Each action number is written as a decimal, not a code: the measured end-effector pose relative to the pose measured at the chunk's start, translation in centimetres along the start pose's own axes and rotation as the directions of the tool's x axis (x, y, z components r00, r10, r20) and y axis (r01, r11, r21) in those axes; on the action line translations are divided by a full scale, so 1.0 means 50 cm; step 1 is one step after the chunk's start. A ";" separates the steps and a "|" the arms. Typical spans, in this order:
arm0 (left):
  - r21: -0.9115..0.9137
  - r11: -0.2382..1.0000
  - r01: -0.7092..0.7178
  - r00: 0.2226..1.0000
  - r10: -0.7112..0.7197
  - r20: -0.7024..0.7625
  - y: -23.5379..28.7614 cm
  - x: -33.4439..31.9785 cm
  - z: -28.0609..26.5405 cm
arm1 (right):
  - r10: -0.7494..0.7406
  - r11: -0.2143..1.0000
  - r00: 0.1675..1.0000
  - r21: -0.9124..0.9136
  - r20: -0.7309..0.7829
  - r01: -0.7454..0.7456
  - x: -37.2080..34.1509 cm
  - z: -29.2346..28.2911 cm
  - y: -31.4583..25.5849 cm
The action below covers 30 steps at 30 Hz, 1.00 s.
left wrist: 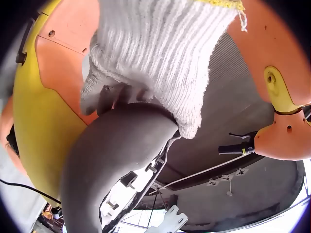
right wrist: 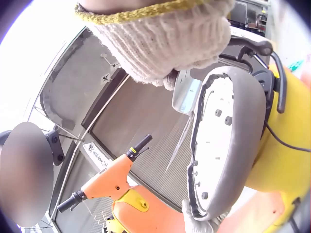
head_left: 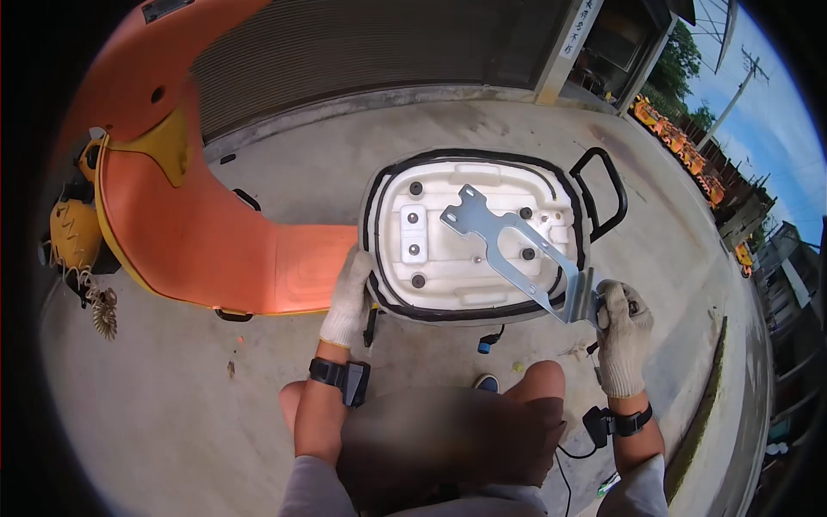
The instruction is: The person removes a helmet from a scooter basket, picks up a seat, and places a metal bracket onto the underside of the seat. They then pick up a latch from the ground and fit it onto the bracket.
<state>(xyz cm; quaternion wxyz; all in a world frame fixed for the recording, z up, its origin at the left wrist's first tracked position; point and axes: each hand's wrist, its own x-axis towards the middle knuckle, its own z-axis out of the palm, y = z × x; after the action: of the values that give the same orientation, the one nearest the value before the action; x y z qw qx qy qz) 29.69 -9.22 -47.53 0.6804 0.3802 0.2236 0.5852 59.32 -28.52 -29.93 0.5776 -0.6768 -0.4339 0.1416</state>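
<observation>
A scooter seat shows its white plastic underside, with several round rubber feet and a black-edged rim. My gloved left hand grips the seat's left edge; in the left wrist view the seat's grey padded side runs under that glove. In my gloved right hand is a silver metal bracket, pinched at its bent end. Its forked body slants up and left, overlapping the seat's underside. The right wrist view has the bracket edge-on beside the seat, with most of the right fingers hidden.
An orange scooter body with a yellow trim extends left of the seat. A black grab rail stands at the seat's right. Below the seat hangs a cable with a blue-tipped connector. A roller shutter closes off the back.
</observation>
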 end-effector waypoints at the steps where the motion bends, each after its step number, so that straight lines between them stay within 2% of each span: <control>1: -0.003 1.000 -0.006 1.000 0.006 0.000 0.002 0.000 0.002 | 0.050 0.995 0.999 0.085 0.002 -0.050 0.001 0.010 -0.001; 2: -0.038 0.999 -0.016 0.999 0.018 0.035 -0.001 -0.004 0.009 | 0.104 0.980 0.995 0.170 0.008 -0.103 -0.001 0.016 -0.001; 3: -0.073 0.997 -0.024 0.997 0.029 0.067 0.000 -0.006 0.014 | 0.101 0.980 0.995 0.170 0.009 -0.101 -0.005 0.023 -0.003; 5: -0.105 0.994 -0.037 0.994 0.047 0.102 -0.017 0.005 -0.005 | 0.203 0.942 0.978 0.264 0.039 -0.206 -0.014 0.036 -0.007; 7: -0.011 0.999 -0.052 0.997 0.053 0.055 -0.034 0.004 -0.005 | 0.201 0.928 0.976 0.301 0.088 -0.219 -0.013 0.036 0.007; 11: -0.102 0.992 -0.074 0.992 0.083 0.096 -0.051 0.007 -0.008 | 0.172 0.905 0.970 0.361 0.170 -0.224 -0.033 0.025 -0.032; 12: -0.105 0.992 -0.063 0.993 0.073 0.093 -0.051 0.003 -0.004 | 0.203 0.874 0.959 0.405 0.197 -0.268 -0.036 0.017 -0.046; 13: -0.084 0.995 -0.057 0.995 0.064 0.076 -0.044 0.001 0.000 | 0.210 0.875 0.957 0.398 0.199 -0.274 -0.036 0.012 -0.062; 15: -0.062 0.997 -0.048 0.997 0.052 0.057 -0.036 0.001 0.005 | 0.231 0.812 0.963 0.518 0.137 -0.268 -0.037 0.003 -0.088; 17: -0.146 0.986 -0.076 0.994 0.086 0.069 -0.037 0.002 0.015 | 0.232 0.824 0.966 0.504 0.114 -0.258 -0.041 -0.014 -0.101; 21: -0.179 0.982 -0.053 0.997 0.063 0.050 -0.026 -0.003 0.032 | 0.123 0.797 0.973 0.564 0.194 -0.214 -0.055 -0.032 -0.106; 23: -0.154 0.983 -0.096 0.994 0.103 0.040 -0.028 0.000 0.030 | 0.143 0.665 0.980 0.720 0.140 -0.200 -0.062 -0.034 -0.121; 24: -0.153 0.984 -0.094 0.994 0.101 0.037 -0.027 -0.001 0.030 | 0.073 0.634 0.956 0.727 0.283 -0.263 -0.066 -0.035 -0.148; 25: -0.168 0.983 -0.072 0.997 0.078 0.028 -0.025 -0.003 0.032 | 0.075 0.634 0.956 0.727 0.283 -0.265 -0.061 -0.025 -0.157; 26: -0.185 0.982 -0.049 0.998 0.055 0.022 -0.023 -0.004 0.035 | 0.069 0.733 0.997 0.678 0.019 -0.064 -0.053 -0.011 -0.166; 27: -0.187 0.981 -0.049 0.998 0.054 0.023 -0.021 -0.004 0.037 | -0.008 0.788 0.996 0.613 -0.089 0.061 -0.041 -0.004 -0.173; 29: -0.178 0.981 -0.076 0.996 0.083 0.034 -0.018 -0.005 0.040 | -0.162 0.863 0.940 0.419 -0.300 0.283 -0.016 0.012 -0.187; 30: -0.178 0.981 -0.073 0.996 0.081 0.039 -0.015 -0.006 0.043 | -0.342 0.912 0.932 0.194 -0.121 0.360 0.001 0.007 -0.207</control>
<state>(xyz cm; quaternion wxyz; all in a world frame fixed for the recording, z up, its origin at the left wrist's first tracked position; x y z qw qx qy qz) 31.70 -10.06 -46.83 0.6932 0.3402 0.1405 0.6197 54.72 -28.69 -20.67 0.6805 -0.5273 -0.5061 0.0525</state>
